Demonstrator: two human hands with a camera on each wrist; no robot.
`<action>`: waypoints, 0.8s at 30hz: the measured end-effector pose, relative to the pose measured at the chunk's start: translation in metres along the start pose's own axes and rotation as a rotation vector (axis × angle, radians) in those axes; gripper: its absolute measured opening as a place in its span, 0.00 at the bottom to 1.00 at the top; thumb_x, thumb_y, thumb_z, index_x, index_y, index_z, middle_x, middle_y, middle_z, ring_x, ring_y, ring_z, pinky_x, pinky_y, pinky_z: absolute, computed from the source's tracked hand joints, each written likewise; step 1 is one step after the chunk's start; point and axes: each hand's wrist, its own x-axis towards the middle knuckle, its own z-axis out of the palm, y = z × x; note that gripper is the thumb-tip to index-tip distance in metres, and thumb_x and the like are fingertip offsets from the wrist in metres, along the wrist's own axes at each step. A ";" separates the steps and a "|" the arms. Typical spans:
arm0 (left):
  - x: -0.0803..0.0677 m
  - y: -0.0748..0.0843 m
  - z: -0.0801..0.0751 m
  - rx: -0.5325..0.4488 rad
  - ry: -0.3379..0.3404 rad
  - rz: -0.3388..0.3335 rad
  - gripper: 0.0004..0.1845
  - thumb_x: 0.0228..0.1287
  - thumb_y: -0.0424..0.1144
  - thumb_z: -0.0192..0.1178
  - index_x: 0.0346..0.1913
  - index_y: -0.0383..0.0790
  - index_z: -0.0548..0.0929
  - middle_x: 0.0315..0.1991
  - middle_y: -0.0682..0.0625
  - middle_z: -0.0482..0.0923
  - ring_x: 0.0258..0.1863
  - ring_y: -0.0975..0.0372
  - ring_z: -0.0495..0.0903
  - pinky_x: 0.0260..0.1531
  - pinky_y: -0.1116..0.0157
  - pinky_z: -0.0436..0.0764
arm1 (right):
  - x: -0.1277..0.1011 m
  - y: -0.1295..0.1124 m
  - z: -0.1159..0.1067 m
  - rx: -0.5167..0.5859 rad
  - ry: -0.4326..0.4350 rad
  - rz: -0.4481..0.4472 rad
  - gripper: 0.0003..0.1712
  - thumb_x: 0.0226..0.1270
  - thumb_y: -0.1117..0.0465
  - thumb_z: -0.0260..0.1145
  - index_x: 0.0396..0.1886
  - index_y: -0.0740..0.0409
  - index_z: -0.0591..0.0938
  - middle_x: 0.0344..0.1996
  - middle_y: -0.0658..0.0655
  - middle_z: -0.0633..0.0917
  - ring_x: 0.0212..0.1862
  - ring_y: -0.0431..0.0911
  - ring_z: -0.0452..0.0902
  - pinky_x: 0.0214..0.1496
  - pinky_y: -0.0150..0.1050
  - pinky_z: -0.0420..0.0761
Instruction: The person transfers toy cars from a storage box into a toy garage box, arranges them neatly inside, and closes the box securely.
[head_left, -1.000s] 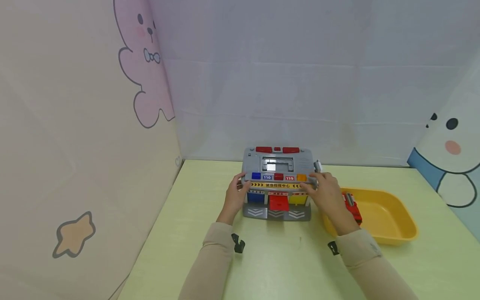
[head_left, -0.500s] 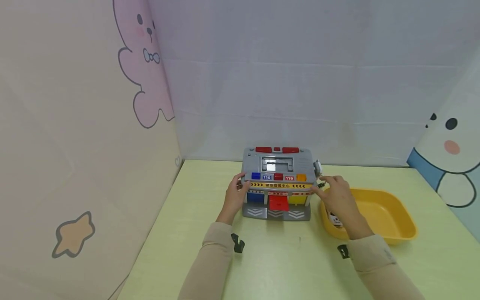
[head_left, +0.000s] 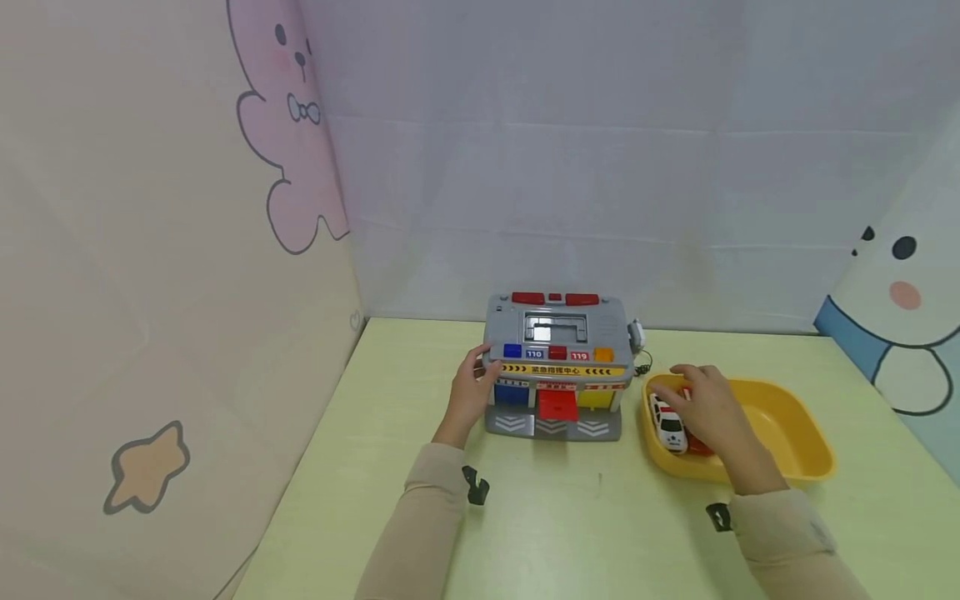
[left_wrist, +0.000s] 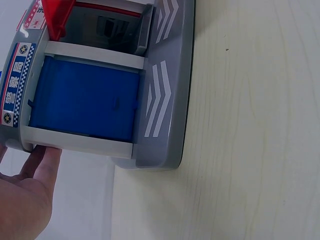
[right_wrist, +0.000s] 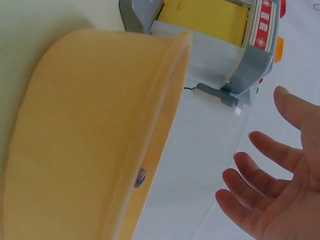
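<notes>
A grey toy rescue station [head_left: 555, 358] stands on the table with a blue door [left_wrist: 87, 97], a yellow door [right_wrist: 207, 20] and a raised red door [head_left: 558, 406] in its middle bay. My left hand [head_left: 474, 390] grips the front left corner of its roof, thumb in front; some of those fingers are hidden behind the edge. Over the left part of a yellow tray [head_left: 813, 433] hovers my right hand [head_left: 708, 408], holding nothing, its fingers spread and slightly bent. Below it in the tray lie a white toy police car [head_left: 669, 427] and a red toy vehicle [head_left: 699, 447], partly hidden.
A small grey-white handset [head_left: 637, 334] on a coiled dark cord [head_left: 643, 365] hangs at the station's right side. The pale table [head_left: 555, 517] meets a cloth backdrop [head_left: 600, 183] behind and a patterned cloth [head_left: 150, 292] at the left.
My right hand has let go of the station's right roof edge and moved right, over the tray. My left hand and the station have stayed put.
</notes>
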 end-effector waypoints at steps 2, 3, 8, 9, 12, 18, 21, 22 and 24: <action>0.000 0.000 0.000 0.001 0.001 -0.005 0.26 0.73 0.50 0.54 0.70 0.51 0.68 0.62 0.43 0.71 0.59 0.51 0.72 0.54 0.50 0.75 | -0.001 0.004 -0.001 -0.011 -0.006 0.008 0.36 0.71 0.44 0.61 0.61 0.72 0.70 0.52 0.77 0.68 0.49 0.67 0.67 0.55 0.65 0.69; 0.000 0.000 0.000 0.002 0.000 -0.009 0.26 0.73 0.50 0.54 0.70 0.52 0.68 0.62 0.44 0.71 0.59 0.52 0.72 0.54 0.50 0.75 | -0.002 0.006 -0.002 -0.014 -0.008 0.009 0.36 0.71 0.45 0.61 0.61 0.73 0.70 0.51 0.77 0.69 0.49 0.67 0.67 0.55 0.65 0.69; -0.001 0.001 0.001 0.001 0.003 -0.020 0.25 0.73 0.50 0.54 0.70 0.53 0.68 0.62 0.44 0.71 0.59 0.52 0.72 0.54 0.50 0.75 | -0.004 0.017 -0.009 -0.004 -0.023 0.004 0.34 0.71 0.49 0.63 0.61 0.75 0.69 0.51 0.80 0.68 0.49 0.69 0.67 0.53 0.66 0.69; -0.001 0.001 0.001 0.000 0.004 -0.022 0.25 0.73 0.50 0.54 0.70 0.53 0.68 0.62 0.44 0.71 0.59 0.52 0.72 0.54 0.50 0.74 | -0.004 0.020 -0.011 0.000 -0.030 0.009 0.35 0.70 0.49 0.63 0.61 0.75 0.68 0.51 0.80 0.68 0.49 0.70 0.67 0.53 0.66 0.69; -0.001 0.001 0.001 -0.002 0.007 -0.029 0.25 0.73 0.51 0.54 0.70 0.53 0.68 0.63 0.45 0.71 0.59 0.52 0.71 0.55 0.50 0.74 | -0.004 0.031 -0.013 0.003 -0.052 0.019 0.36 0.71 0.49 0.63 0.63 0.74 0.66 0.51 0.80 0.67 0.50 0.71 0.68 0.52 0.67 0.70; -0.001 0.001 0.001 -0.001 0.005 -0.032 0.26 0.73 0.51 0.54 0.70 0.54 0.68 0.63 0.45 0.70 0.60 0.52 0.71 0.55 0.50 0.74 | -0.005 0.049 -0.013 -0.024 -0.082 0.020 0.36 0.70 0.50 0.62 0.62 0.76 0.66 0.50 0.80 0.70 0.50 0.71 0.69 0.50 0.65 0.71; -0.001 0.001 0.001 -0.002 0.005 -0.029 0.25 0.73 0.51 0.54 0.70 0.54 0.68 0.63 0.44 0.70 0.60 0.52 0.71 0.55 0.50 0.74 | -0.005 0.055 -0.013 -0.029 -0.112 0.028 0.36 0.69 0.51 0.64 0.61 0.77 0.65 0.50 0.81 0.71 0.50 0.71 0.69 0.49 0.65 0.72; -0.001 0.001 0.001 -0.003 0.005 -0.030 0.25 0.73 0.50 0.54 0.70 0.53 0.68 0.63 0.44 0.70 0.60 0.51 0.71 0.55 0.50 0.74 | -0.005 0.057 -0.013 -0.029 -0.124 0.029 0.36 0.69 0.52 0.64 0.62 0.77 0.65 0.50 0.81 0.72 0.50 0.71 0.69 0.49 0.65 0.72; -0.001 0.001 0.001 -0.005 0.005 -0.028 0.25 0.73 0.50 0.54 0.70 0.53 0.68 0.63 0.44 0.70 0.59 0.51 0.71 0.55 0.50 0.74 | -0.004 0.062 -0.013 -0.024 -0.139 0.024 0.37 0.69 0.52 0.64 0.62 0.78 0.65 0.50 0.81 0.72 0.50 0.71 0.70 0.49 0.65 0.73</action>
